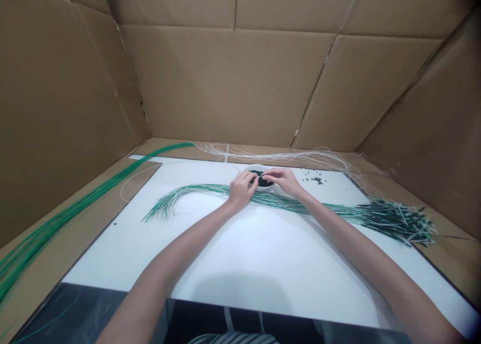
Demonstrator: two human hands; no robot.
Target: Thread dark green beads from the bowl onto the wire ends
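My left hand (242, 186) and my right hand (283, 179) meet over a white bowl (276, 188) filled with small dark green pieces (266, 182). The left fingers are pinched on what looks like a thin white wire, whose pale end shows between the fingertips. The right thumb and fingers are pinched close to that end; whatever they hold is too small to make out. Below both hands lies a long bundle of green and white wires (281, 201), with dark green pieces clustered at its right end (400, 221).
Green strands (108, 188) run along the left side. White wires (278, 156) stretch along the back, and one thin wire (126, 183) loops at the left. Loose dark pieces (317, 180) lie right of the bowl. Cardboard walls (225, 83) enclose the white board (240, 253).
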